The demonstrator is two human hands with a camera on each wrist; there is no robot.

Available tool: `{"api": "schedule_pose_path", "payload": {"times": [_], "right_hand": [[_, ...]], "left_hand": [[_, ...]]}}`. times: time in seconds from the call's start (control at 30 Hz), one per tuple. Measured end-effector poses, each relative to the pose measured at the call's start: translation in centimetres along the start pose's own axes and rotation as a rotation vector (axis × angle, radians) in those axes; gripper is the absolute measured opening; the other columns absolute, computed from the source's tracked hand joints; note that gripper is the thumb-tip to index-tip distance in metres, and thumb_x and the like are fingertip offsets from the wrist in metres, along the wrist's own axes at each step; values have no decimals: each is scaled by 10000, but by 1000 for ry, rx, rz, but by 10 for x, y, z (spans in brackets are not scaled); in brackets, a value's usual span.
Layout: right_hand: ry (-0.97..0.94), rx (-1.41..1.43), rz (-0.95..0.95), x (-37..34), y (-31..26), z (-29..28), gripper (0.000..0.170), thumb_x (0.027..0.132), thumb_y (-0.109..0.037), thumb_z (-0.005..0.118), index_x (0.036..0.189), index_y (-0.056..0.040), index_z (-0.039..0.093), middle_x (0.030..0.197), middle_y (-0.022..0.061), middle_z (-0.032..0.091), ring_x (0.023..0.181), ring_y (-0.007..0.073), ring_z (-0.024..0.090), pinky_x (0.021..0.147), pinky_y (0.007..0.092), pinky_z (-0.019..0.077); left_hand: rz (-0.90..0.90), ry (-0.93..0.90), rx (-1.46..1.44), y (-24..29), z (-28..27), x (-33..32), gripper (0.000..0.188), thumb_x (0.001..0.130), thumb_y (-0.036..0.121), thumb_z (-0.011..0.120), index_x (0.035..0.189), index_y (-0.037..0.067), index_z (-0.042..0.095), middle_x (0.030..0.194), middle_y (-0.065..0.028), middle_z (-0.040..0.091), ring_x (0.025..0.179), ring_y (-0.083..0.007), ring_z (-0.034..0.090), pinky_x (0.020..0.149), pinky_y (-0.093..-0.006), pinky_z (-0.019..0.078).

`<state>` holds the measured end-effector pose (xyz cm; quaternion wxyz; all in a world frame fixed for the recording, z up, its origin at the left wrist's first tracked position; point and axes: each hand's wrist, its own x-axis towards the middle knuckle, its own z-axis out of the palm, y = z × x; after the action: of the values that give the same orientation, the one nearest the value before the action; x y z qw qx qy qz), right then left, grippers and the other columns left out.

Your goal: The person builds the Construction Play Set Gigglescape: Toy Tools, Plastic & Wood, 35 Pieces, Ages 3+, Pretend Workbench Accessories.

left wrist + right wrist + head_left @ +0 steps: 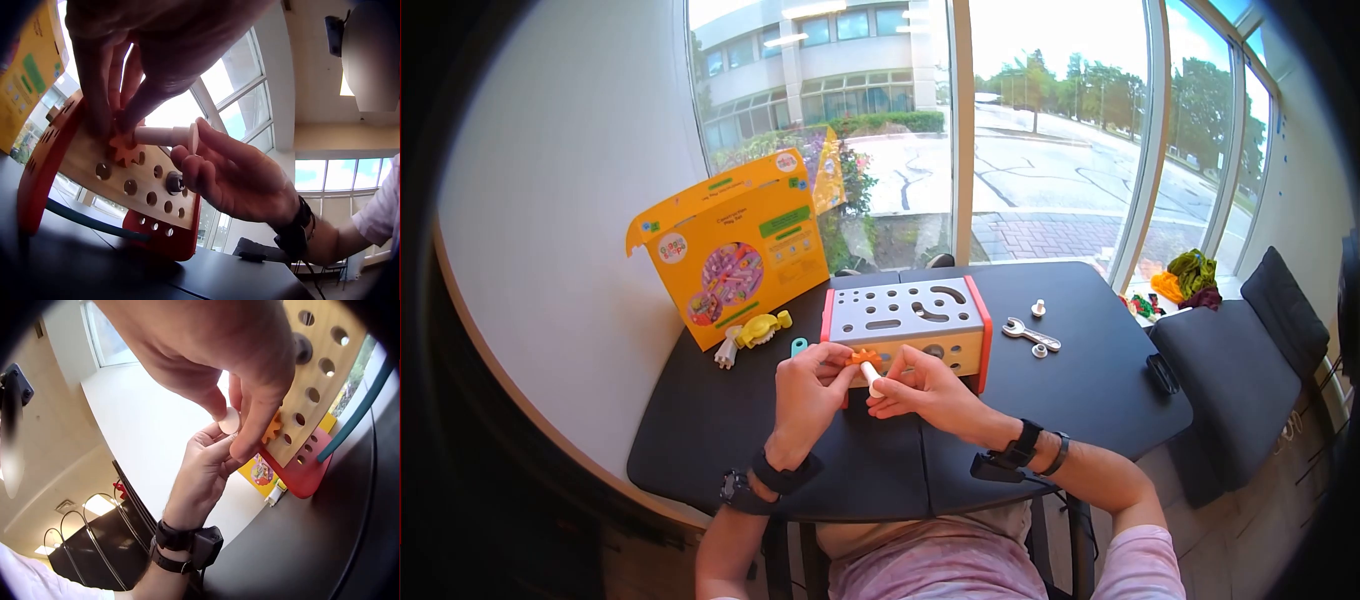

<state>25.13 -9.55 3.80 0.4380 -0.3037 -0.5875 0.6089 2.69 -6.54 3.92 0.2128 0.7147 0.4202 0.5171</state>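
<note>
The left hand [805,395] pinches an orange gear [864,356] close to the front face of a toy workbench [910,306] with a grey holed top and red ends. In the left wrist view, a white peg [164,136] meets the gear [125,149] at its middle. The right hand [930,392] pinches the peg's wide round head, seen face-on in the right wrist view as a white disc [229,420]. A grey round part [175,182] sits in one hole of the wooden side panel [134,178]. Whether the peg passes through the gear is hidden.
A yellow box [730,240] stands behind at the left, with yellow and white toy pieces [760,330] before it. Right of the workbench lie a toy wrench [1032,334] and two small white pieces. A dark case [1162,374] lies near the table's right edge, beside a chair [1240,380].
</note>
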Motion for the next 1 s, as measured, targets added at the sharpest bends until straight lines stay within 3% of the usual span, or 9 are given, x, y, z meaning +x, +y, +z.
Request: {"api": "schedule_pose_path", "payload": {"times": [0.23, 0.47, 0.53, 0.67, 0.77, 0.87, 1.0], "right_hand": [[44, -35, -23, -3, 5, 0, 242, 1149, -188, 675, 1109, 1, 529, 1089, 228, 777, 1037, 238, 804, 904, 354, 693], [73, -59, -68, -9, 5, -7, 239, 1146, -171, 677, 1072, 3, 533, 1050, 201, 783, 1014, 209, 803, 880, 342, 694], [67, -121, -56, -8, 5, -10, 225, 1154, -175, 663, 1096, -4, 529, 1112, 216, 784, 1042, 245, 810, 908, 365, 694], [60, -154, -67, -5, 10, -12, 215, 1156, -169, 656, 1112, -4, 525, 1143, 218, 784, 1046, 254, 815, 913, 372, 696], [65, -185, -106, -3, 11, -11, 214, 1155, -162, 658, 1105, -1, 525, 1124, 208, 787, 1033, 244, 815, 907, 365, 696], [104, -189, -183, 1, 14, -8, 276, 1147, -164, 674, 1003, -2, 502, 970, 146, 790, 944, 167, 804, 832, 328, 696], [147, -245, -183, 6, 13, -9, 278, 1147, -166, 673, 994, 5, 516, 956, 144, 788, 935, 163, 804, 814, 322, 695]], "left_hand": [[-63, -78, -85, -3, 1, -2, 183, 958, 4, 836, 1127, -60, 803, 1002, -179, 854, 931, -234, 855, 808, -311, 688], [-9, -63, -12, 3, 16, 2, 196, 959, 28, 843, 1130, -61, 806, 994, -182, 853, 919, -227, 853, 824, -318, 684], [4, -40, 13, 6, 19, 3, 211, 947, 37, 860, 1128, -59, 813, 990, -162, 858, 894, -197, 847, 810, -306, 681], [46, -27, 76, 9, 19, 4, 222, 956, 64, 848, 1144, -45, 802, 995, -193, 848, 903, -261, 854, 811, -335, 685], [73, -28, 135, 8, 18, 4, 228, 950, 85, 853, 1145, -24, 808, 981, -193, 843, 879, -273, 851, 788, -342, 682], [98, -21, 166, 6, 18, 5, 227, 943, 98, 858, 1137, -11, 811, 948, -185, 838, 842, -277, 845, 763, -348, 677], [59, -64, 230, 9, 15, 7, 281, 924, 128, 873, 1169, 9, 805, 954, -159, 834, 820, -270, 826, 743, -367, 657]]}}
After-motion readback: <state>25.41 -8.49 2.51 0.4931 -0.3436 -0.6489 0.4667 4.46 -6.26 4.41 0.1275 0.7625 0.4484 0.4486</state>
